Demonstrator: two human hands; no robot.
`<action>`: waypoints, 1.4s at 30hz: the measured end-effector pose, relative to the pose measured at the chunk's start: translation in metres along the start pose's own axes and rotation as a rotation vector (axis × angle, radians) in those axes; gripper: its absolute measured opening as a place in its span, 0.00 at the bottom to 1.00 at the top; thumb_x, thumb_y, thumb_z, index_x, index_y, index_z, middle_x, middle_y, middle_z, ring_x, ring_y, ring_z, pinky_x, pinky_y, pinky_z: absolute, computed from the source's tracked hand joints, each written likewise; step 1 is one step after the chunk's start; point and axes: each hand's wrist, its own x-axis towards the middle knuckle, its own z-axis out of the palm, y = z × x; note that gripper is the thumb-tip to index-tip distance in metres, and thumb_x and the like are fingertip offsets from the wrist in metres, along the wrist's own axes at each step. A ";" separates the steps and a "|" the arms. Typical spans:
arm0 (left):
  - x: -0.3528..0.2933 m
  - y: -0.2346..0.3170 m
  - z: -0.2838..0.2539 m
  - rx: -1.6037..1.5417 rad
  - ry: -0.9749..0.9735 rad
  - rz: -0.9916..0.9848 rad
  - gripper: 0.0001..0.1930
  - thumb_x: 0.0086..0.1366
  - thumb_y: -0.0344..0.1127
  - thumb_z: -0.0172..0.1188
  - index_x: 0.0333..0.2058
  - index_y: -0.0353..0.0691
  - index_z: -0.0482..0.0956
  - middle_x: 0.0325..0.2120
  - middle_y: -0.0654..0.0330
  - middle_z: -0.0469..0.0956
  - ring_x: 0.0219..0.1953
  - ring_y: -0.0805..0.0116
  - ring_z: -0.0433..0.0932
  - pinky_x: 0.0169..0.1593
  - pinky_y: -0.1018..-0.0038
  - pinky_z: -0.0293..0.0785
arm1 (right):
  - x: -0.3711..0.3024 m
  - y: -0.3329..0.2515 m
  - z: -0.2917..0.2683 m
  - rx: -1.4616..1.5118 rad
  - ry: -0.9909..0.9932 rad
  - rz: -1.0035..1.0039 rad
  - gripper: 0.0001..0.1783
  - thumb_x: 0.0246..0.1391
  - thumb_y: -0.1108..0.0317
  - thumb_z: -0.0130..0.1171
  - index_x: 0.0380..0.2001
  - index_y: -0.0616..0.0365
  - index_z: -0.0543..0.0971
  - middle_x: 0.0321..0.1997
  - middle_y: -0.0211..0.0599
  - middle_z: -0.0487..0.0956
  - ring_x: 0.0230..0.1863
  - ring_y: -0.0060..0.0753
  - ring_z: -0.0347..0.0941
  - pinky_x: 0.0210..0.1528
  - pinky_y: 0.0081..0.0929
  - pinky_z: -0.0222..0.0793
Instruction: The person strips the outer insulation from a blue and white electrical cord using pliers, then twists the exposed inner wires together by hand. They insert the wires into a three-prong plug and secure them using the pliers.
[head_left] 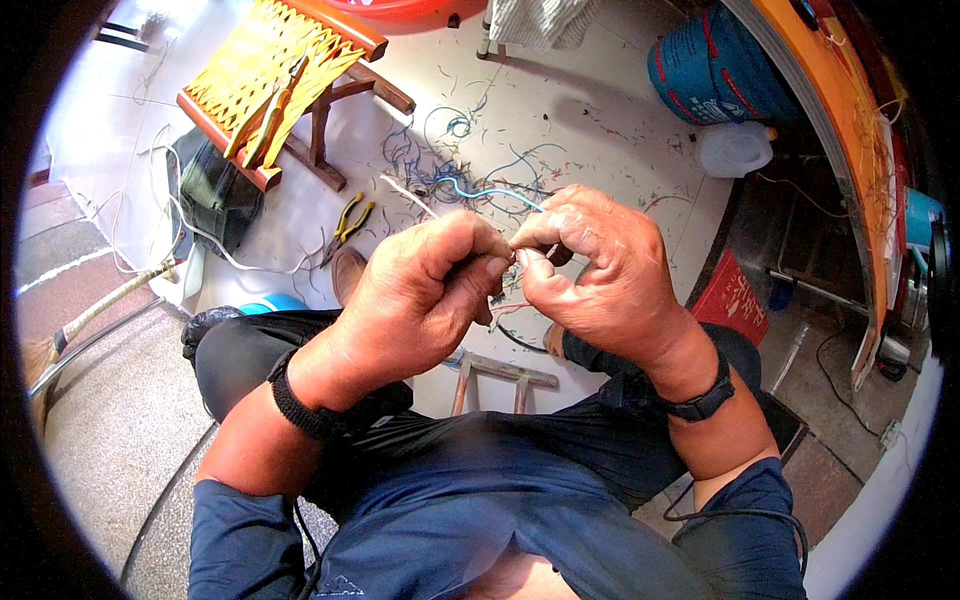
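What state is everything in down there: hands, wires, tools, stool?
Left hand: pinched, fingertips meeting the right's
Right hand: pinched; what sits between the fingertips is mostly hidden
White wire: nearly straight, tip free
Blue wire: wavy
Floor pliers: handles spread
Stool: upright, loaded
Stool pliers: handles spread
Wire scraps: scattered
Plastic jug: capped

I'm in what looks like a makeshift home workshop: wire scraps (458,127) litter the tiled floor (685,218), pliers (266,128) lie on a woven stool (232,72), a bucket (712,68) stands nearby.
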 end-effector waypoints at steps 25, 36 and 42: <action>-0.003 0.006 -0.009 -0.231 -0.063 -0.218 0.06 0.73 0.33 0.55 0.38 0.36 0.73 0.25 0.64 0.77 0.25 0.78 0.78 0.29 0.81 0.73 | -0.002 -0.004 -0.010 0.353 -0.243 0.356 0.06 0.56 0.75 0.62 0.38 0.62 0.82 0.29 0.30 0.79 0.24 0.18 0.76 0.26 0.18 0.69; -0.003 0.006 -0.008 -0.052 -0.021 -0.161 0.04 0.69 0.28 0.59 0.35 0.35 0.75 0.24 0.65 0.76 0.24 0.78 0.78 0.27 0.79 0.75 | -0.002 -0.007 -0.005 0.185 -0.152 0.259 0.05 0.50 0.76 0.64 0.31 0.61 0.79 0.26 0.28 0.74 0.23 0.14 0.71 0.24 0.16 0.66; -0.003 -0.002 -0.003 0.185 0.074 0.029 0.05 0.60 0.25 0.64 0.31 0.37 0.75 0.21 0.57 0.72 0.22 0.65 0.73 0.28 0.70 0.69 | -0.003 -0.008 -0.002 0.191 -0.120 0.282 0.04 0.53 0.76 0.62 0.32 0.63 0.78 0.28 0.29 0.76 0.24 0.15 0.74 0.25 0.17 0.69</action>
